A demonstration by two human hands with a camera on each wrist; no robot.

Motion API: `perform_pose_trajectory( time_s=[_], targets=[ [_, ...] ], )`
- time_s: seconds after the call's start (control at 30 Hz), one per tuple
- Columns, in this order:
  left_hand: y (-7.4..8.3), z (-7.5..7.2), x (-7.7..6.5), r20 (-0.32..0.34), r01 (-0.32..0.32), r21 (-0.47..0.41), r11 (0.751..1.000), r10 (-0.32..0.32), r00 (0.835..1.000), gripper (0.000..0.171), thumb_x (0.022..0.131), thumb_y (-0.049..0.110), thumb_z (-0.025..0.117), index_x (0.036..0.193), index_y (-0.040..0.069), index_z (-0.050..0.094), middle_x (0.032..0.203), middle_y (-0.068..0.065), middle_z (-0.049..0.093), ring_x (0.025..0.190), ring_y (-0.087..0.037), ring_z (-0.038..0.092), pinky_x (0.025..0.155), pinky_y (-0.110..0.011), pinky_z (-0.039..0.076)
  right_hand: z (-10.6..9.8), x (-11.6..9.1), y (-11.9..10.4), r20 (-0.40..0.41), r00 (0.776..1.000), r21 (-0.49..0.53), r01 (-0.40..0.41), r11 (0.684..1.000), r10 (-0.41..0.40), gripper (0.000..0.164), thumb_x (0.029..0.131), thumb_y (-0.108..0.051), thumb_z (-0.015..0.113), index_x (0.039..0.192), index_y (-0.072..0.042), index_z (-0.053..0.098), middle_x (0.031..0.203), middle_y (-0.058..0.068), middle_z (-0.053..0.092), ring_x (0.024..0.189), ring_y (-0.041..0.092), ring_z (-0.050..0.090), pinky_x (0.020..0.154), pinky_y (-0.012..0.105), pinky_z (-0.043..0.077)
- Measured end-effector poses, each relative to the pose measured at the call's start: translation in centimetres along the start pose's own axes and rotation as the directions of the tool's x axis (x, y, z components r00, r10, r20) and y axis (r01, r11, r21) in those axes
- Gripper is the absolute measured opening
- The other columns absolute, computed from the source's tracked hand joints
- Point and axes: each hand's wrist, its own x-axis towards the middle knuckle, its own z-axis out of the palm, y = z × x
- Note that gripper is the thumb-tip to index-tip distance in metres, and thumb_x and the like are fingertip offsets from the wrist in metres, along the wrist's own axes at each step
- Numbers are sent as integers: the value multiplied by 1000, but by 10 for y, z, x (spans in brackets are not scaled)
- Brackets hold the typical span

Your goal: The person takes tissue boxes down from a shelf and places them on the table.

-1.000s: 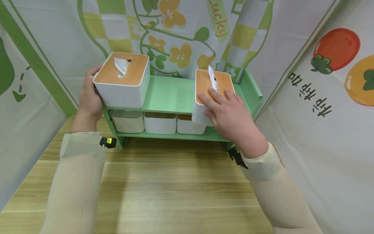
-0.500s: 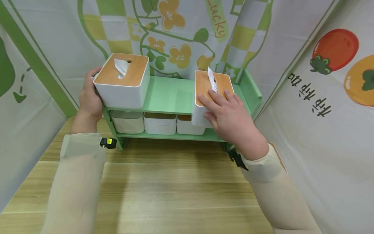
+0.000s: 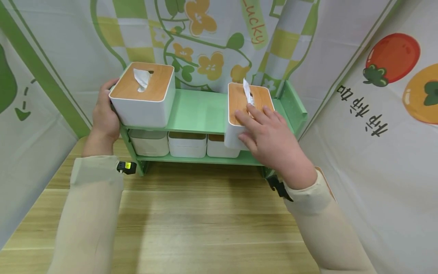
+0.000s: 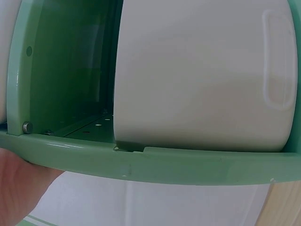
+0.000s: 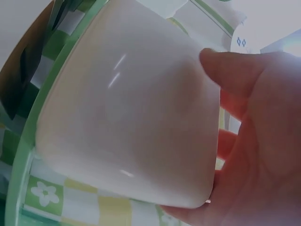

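On the left end of the green shelf's top board [image 3: 202,106] stands a white tissue box [image 3: 138,110] with a wooden lid and a tissue poking out. My left hand [image 3: 106,112] grips the shelf's left end beside this box, most of its fingers hidden. In the left wrist view, that hand [image 4: 21,188] lies against the outside of the green side panel [image 4: 155,167]. My right hand [image 3: 273,133] holds a second tissue box [image 3: 235,135], fingers over its wooden lid and thumb at its front. This box juts past the top board's front edge.
A cream bin [image 3: 150,144] and two white boxes, one of them the middle box [image 3: 187,146], stand on the lower board. A raised green end panel [image 3: 294,102] borders the shelf at right. Printed cloth walls [image 3: 212,45] surround the wooden tabletop [image 3: 191,217].
The right-hand tissue box has come very slightly toward me, and my right fingers have shifted a little to the right on its lid. My left hand and its neighbouring box look unmoved.
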Motion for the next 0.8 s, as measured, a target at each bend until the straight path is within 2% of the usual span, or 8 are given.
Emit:
perform_pose_trajectory(
  time_s=[0.13,0.23,0.4,0.5,0.57,0.7,0.8],
  targets=[
    [0,0,0,-1,0,9,1000,0,1000,55,104,51,6,150,45,35,156,5,36,126,-19,37,99,-34,28,1,-5,6,-53,998,66,-24,998,27,62,100,-41,58,154,-17,39,157,15,33,139,47,29,112,57,20],
    [1,0,-1,2,-3,6,1000,3,1000,55,104,51,6,150,45,36,156,6,36,126,-18,36,100,-34,28,2,-11,11,-84,993,131,-77,988,88,67,99,-42,60,156,-15,36,158,16,30,142,43,27,113,53,20],
    [2,0,-2,0,-2,12,1000,2,1000,55,104,52,6,149,46,36,155,7,36,127,-18,36,101,-35,27,3,-20,22,-108,969,280,-186,942,224,73,99,-46,57,157,-9,31,159,18,28,143,37,26,110,55,25],
    [2,0,-2,-2,6,14,1000,-6,1000,55,103,53,6,149,47,36,155,7,36,127,-19,36,100,-36,28,5,-24,29,-130,951,361,-219,907,281,74,101,-49,53,156,-5,30,157,17,31,143,35,28,110,56,26],
    [2,0,-2,0,7,15,1000,-7,1000,55,103,53,6,149,46,36,155,7,36,127,-19,36,100,-36,27,6,-27,32,-126,940,409,-240,880,316,74,102,-51,49,156,-4,30,156,17,34,140,36,34,108,56,29],
    [2,0,-2,8,0,4,1000,0,1000,56,104,52,6,151,44,35,156,7,35,128,-18,35,101,-35,27,8,-32,35,-37,916,514,-326,793,400,72,103,-53,41,155,-3,32,152,17,40,129,38,48,101,56,39],
    [1,0,-2,10,0,2,1000,0,1000,55,104,52,5,150,45,35,156,7,35,127,-19,35,101,-35,27,10,-34,38,48,892,561,-397,727,450,70,104,-55,37,151,-4,40,140,19,53,119,37,56,96,54,44]
  ],
)
